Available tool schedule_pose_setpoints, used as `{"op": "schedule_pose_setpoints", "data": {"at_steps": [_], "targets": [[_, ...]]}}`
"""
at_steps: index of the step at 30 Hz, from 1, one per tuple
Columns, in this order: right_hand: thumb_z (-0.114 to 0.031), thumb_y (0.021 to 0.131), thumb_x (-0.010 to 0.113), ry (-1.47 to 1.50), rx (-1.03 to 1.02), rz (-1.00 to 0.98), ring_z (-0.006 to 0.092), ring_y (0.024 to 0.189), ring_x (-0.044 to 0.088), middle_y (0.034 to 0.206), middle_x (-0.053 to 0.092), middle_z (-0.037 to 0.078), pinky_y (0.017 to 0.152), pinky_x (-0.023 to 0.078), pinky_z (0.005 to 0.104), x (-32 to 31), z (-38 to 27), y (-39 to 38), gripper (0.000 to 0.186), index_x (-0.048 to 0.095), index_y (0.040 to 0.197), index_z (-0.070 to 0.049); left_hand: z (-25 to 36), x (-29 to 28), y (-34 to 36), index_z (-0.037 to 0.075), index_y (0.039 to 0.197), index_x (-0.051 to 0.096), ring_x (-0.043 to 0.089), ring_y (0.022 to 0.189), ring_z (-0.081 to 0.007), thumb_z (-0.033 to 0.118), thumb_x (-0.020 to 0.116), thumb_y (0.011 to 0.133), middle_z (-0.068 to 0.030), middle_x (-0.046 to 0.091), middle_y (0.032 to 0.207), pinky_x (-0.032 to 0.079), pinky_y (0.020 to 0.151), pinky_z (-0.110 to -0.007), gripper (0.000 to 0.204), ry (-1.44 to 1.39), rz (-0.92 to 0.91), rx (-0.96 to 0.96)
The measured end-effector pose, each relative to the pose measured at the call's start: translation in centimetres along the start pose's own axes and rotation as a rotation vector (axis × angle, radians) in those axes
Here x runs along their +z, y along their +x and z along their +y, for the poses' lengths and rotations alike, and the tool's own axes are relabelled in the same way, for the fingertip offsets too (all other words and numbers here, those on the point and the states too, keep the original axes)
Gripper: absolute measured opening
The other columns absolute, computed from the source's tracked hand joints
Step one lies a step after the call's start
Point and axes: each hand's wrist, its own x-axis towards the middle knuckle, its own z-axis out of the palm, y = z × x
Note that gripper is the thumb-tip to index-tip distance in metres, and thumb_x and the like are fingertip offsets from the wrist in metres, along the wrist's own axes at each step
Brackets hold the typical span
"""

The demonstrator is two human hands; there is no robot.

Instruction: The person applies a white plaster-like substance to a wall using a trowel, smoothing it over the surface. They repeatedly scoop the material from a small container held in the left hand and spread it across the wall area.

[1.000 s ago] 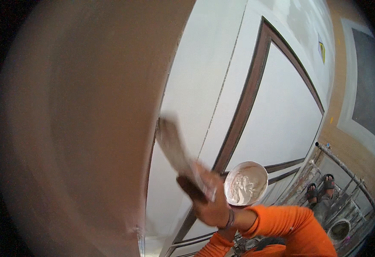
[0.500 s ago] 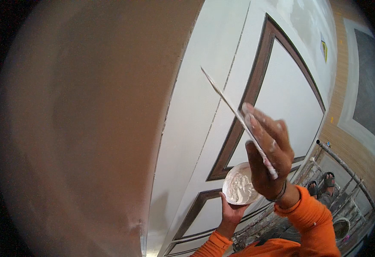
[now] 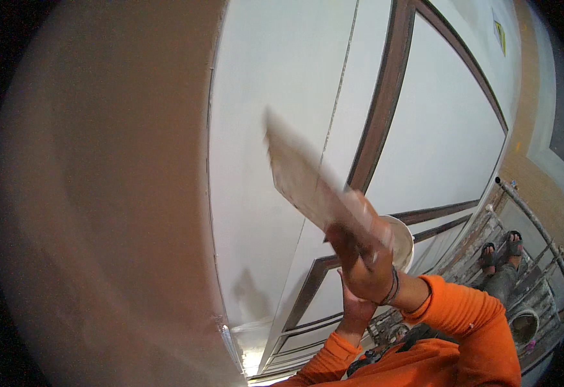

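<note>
My right hand [image 3: 367,258] is closed around a putty knife [image 3: 304,184]. Its wide flat blade points up and left in front of the white wall and is smeared by motion. Lower down, my left hand [image 3: 357,306] holds a round bowl [image 3: 407,240] from below. A pale paste shows in the bowl, though my right hand and the knife cover much of it. Parts of the left fingers are hidden behind the right wrist.
The white wall [image 3: 262,180] carries dark brown moulding frames [image 3: 380,97] and a thin dashed seam. A plain brown surface [image 3: 120,193] fills the left. At lower right are scaffold planks, a metal pipe [image 3: 532,226], sandalled feet [image 3: 513,244] and a bucket [image 3: 525,326].
The knife has turned from edge-on to showing its broad face. My right hand has shifted left, now covering more of the bowl. The whole view has tilted a little.
</note>
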Motion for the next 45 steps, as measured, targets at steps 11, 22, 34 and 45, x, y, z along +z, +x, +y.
{"op": "schedule_pose_setpoints", "data": {"at_steps": [11,22,34,45], "targets": [[-0.003,0.083,0.067,0.188,0.096,0.148,0.0322,0.093,0.064,0.115,0.064,0.02,0.082,0.051,0.039,6.5,-6.5,1.1,0.049,0.054,0.13,0.001,2.0,-0.9,-1.3,0.005,0.153,0.013,0.034,0.141,-0.0317,0.049,0.053,0.096,-0.0147,0.032,0.154,0.03,0.117,-0.048,0.082,0.144,0.087,0.02],[-0.002,0.09,0.053,0.006,0.566,0.265,0.0189,0.101,0.06,0.108,0.063,0.013,0.086,0.05,0.0325,-5.8,-5.5,-6.8,0.035,0.051,0.125,0.004,2.3,1.6,-1.1,0.022,0.155,0.021,0.033,0.143,-0.031,0.068,0.041,0.094,-0.0064,0.029,0.157,0.032,0.115,-0.051,0.08,-0.303,0.153,-0.092],[-0.012,0.084,0.068,-1.587,0.313,-0.874,0.0188,0.082,0.065,0.094,0.073,0.004,0.065,0.054,0.0316,-9.4,-9.6,-6.5,0.026,0.068,0.11,-0.015,-0.8,0.5,0.9,0.009,0.153,0.016,0.036,0.14,-0.0311,0.069,0.047,0.089,-0.0138,0.03,0.154,0.034,0.116,-0.047,0.094,-0.161,-0.258,-0.091],[-0.02,0.082,0.066,-1.902,0.278,-1.121,0.0217,0.076,0.068,0.072,0.066,0.006,0.064,0.05,0.0332,-8.9,0.9,-9.5,0.018,0.062,0.096,-0.009,-10.5,-3.2,6.1,0.008,0.153,0.018,0.034,0.141,-0.0317,0.066,0.046,0.092,-0.0151,0.03,0.154,0.033,0.116,-0.048,0.088,-0.345,-0.355,-0.164]]}}
